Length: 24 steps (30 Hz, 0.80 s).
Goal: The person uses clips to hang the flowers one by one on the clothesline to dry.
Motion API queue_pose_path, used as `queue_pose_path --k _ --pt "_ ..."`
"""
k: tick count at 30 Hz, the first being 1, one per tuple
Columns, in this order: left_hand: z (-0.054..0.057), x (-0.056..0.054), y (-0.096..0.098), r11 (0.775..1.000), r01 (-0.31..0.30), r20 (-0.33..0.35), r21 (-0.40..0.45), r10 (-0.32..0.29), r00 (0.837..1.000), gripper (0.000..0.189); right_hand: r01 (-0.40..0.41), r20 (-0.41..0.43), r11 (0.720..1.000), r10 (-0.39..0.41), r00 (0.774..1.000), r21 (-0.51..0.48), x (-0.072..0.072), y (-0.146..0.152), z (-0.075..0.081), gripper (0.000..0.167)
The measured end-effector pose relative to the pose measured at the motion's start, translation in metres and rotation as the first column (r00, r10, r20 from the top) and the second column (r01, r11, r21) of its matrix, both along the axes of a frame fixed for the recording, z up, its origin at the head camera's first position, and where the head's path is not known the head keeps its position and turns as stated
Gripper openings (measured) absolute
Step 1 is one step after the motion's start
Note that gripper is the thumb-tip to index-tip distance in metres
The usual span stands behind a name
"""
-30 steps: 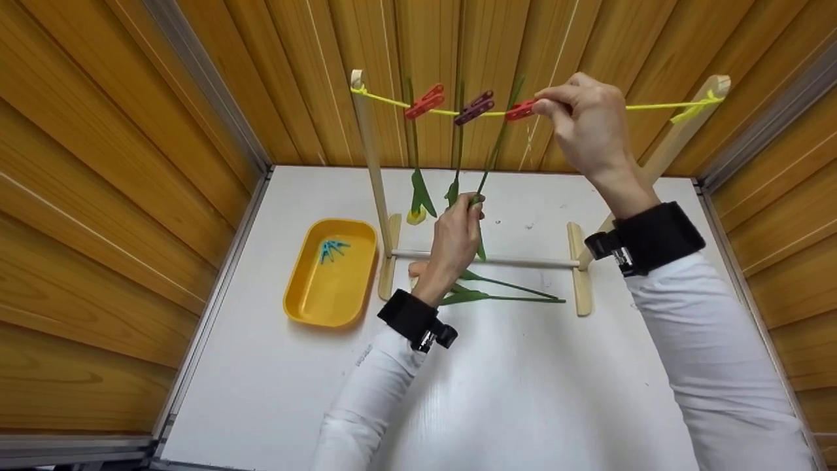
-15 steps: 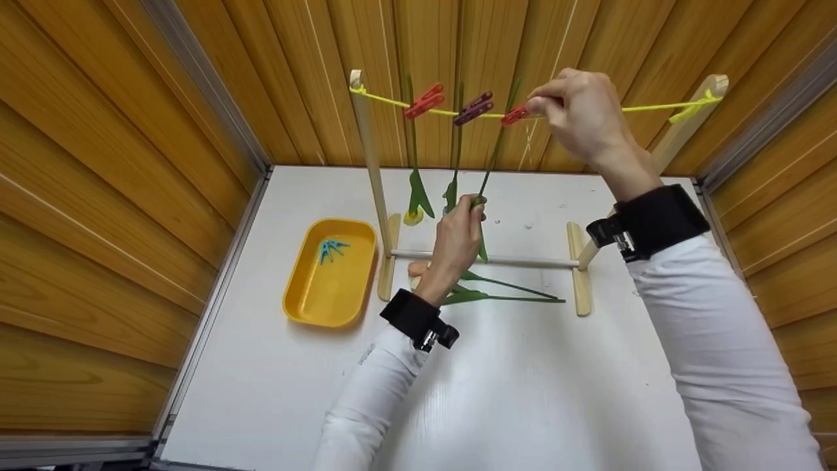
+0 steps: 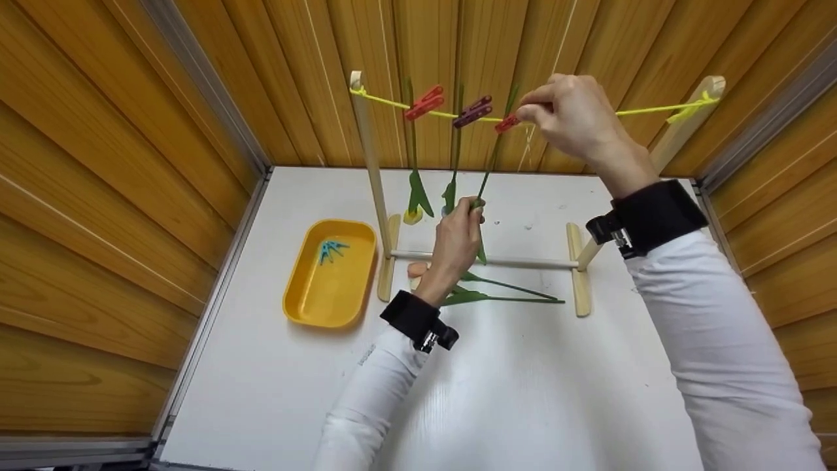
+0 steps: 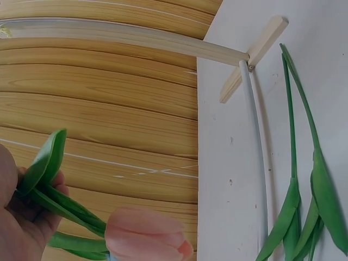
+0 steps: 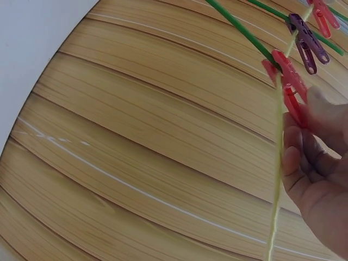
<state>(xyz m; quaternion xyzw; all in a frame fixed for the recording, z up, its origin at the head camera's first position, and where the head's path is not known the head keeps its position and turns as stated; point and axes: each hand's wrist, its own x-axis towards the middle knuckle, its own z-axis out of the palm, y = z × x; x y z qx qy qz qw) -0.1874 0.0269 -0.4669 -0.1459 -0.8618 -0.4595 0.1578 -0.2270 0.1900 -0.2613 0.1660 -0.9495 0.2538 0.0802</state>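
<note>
Pink tulip with green stem (image 4: 144, 234) head-down in left hand (image 3: 458, 234)

Left hand pinches the stem. Right hand (image 3: 577, 118), above and to the right, pinches red plastic clothespin (image 3: 506, 124) at stem and yellow cord (image 3: 657, 108). Purple plastic clothespin (image 3: 472, 112): left of right hand. Rounded yellow tray (image 3: 327, 294): left of left hand.

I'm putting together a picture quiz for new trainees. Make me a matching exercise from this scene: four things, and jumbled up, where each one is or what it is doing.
1. Left hand
2. Right hand
3. Blue clothespins
4. Purple clothespin

A. On the yellow string, between two red clothespins
B. Pinching a red clothespin
C. Lying in the yellow tray
D. Holding a pink tulip

Pairs: 1-D, 2-B, 3-C, 4-A
</note>
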Motion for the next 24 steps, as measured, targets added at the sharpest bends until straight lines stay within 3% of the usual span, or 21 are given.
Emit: queue_pose_path --k 6,10,13,18,21,24 --pt "0.001 -0.001 0.000 1.000 -0.008 0.002 -0.006 0.008 1.000 0.022 0.020 -0.084 0.998 -0.025 0.996 -0.056 0.003 0.002 -0.006 0.032" --pt "0.003 -0.001 0.000 1.000 -0.001 0.039 -0.010 0.001 0.999 0.023 0.035 -0.177 0.987 -0.062 0.982 -0.156 0.005 0.002 -0.011 0.031" --pt "0.006 -0.002 0.001 1.000 0.008 0.062 -0.012 -0.007 0.998 0.023 -0.005 -0.290 0.961 -0.079 0.954 -0.277 0.009 0.003 -0.019 0.030" --pt "0.007 -0.002 0.003 1.000 0.020 0.071 -0.016 -0.019 0.997 0.024 -0.130 -0.451 0.890 -0.092 0.888 -0.437 0.019 0.006 -0.043 0.021" --pt "0.007 -0.002 0.005 0.999 0.031 0.080 -0.016 -0.029 0.996 0.025 -0.154 -0.467 0.858 -0.109 0.877 -0.490 0.026 0.010 -0.060 0.016" --pt "0.007 -0.001 0.005 0.999 0.028 0.088 -0.023 -0.026 0.996 0.025 -0.163 -0.469 0.846 -0.113 0.876 -0.507 0.033 0.014 -0.075 0.017"
